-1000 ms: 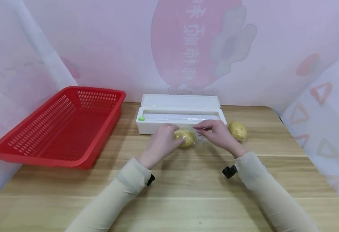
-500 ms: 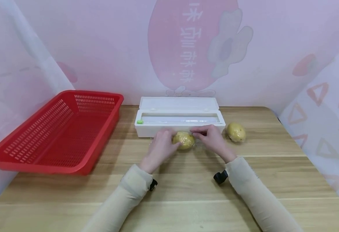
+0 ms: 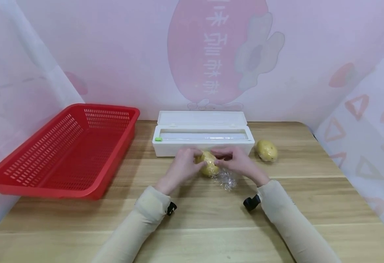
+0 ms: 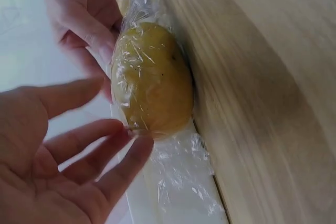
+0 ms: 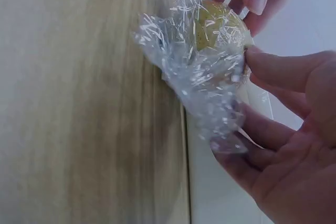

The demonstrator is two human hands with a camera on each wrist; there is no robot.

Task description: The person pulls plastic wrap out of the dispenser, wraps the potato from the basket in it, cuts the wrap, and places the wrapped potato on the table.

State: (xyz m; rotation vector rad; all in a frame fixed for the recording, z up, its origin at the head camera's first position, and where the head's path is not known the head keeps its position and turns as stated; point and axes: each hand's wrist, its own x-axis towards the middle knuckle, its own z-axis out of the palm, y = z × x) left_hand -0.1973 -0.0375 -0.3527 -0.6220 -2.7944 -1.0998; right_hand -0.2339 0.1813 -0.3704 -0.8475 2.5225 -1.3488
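A potato (image 3: 209, 164) in clear plastic wrap (image 3: 227, 179) is held between both hands above the wooden table. My left hand (image 3: 186, 162) has its fingertips at the potato's left end, thumb on the near side. From the right, my right hand (image 3: 236, 162) grips the wrap at the potato's other end, its thumb against the potato. In the right wrist view the loose wrap (image 5: 205, 87) hangs crumpled below the right thumb and over the fingers. Wrap also sticks out past the potato (image 4: 152, 82) in the left wrist view.
Just behind the hands stands a white plastic wrap dispenser (image 3: 169, 149), lid raised, with a roll inside and a green slider (image 3: 158, 139). A second potato (image 3: 267, 151) lies to its right. A red basket (image 3: 95, 191) occupies the left side of the table.
The potato has been turned and tilted between the hands. A crumpled bunch of wrap now shows at its right, and the right hand has moved left onto the potato's end.
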